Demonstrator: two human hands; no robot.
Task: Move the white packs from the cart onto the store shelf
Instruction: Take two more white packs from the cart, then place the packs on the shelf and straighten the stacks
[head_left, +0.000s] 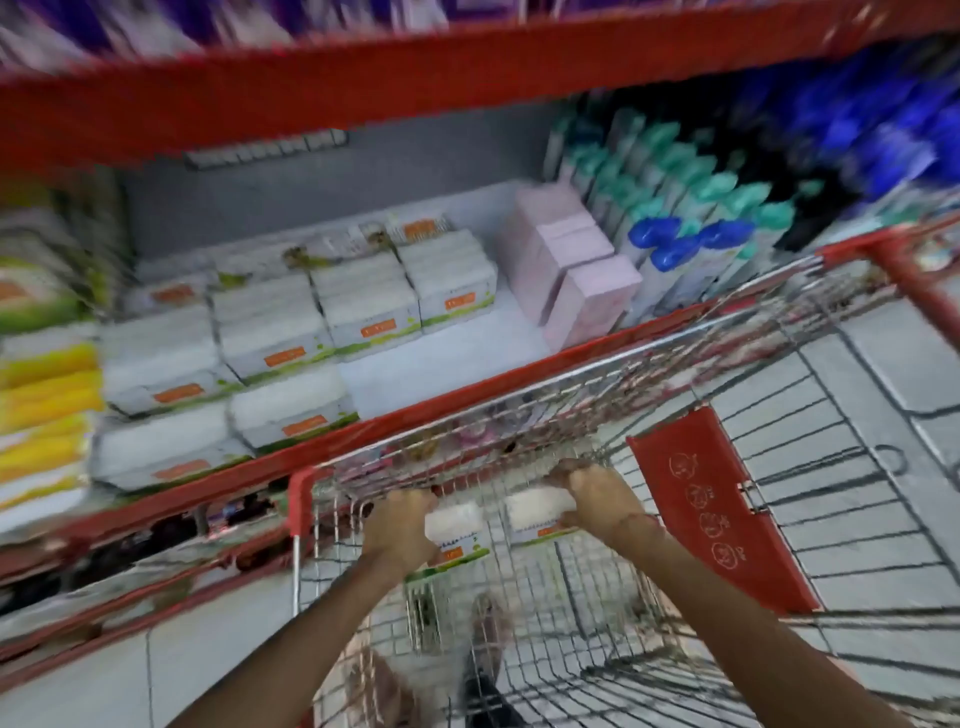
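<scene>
We see both arms reaching down into a wire shopping cart (810, 415) at about 6 o'clock in the view, which is heavily motion-blurred. Our left hand (402, 525) is closed around one white pack (457, 532), fingers wrapped over its left end. Our right hand (597, 501) clasps a second white pack (540, 512) from its right end, thumb below and fingers curled over the top. The two packs sit just beside each other, inside the cart near its front wall, each showing an orange label and a green edge.

At 10 o'clock, the red-edged store shelf (467, 379) holds rows of matching stocked white packs (363, 306), stacked flat. Just right of them, toward 12 o'clock, stand pink boxes (566, 260), then blue-capped bottles (675, 260) and green-capped ones behind. Yellow packages (47, 395) lie at 9 o'clock. The cart's red child-seat flap (722, 509) hangs at 4 o'clock, over grey floor tiles (883, 374).
</scene>
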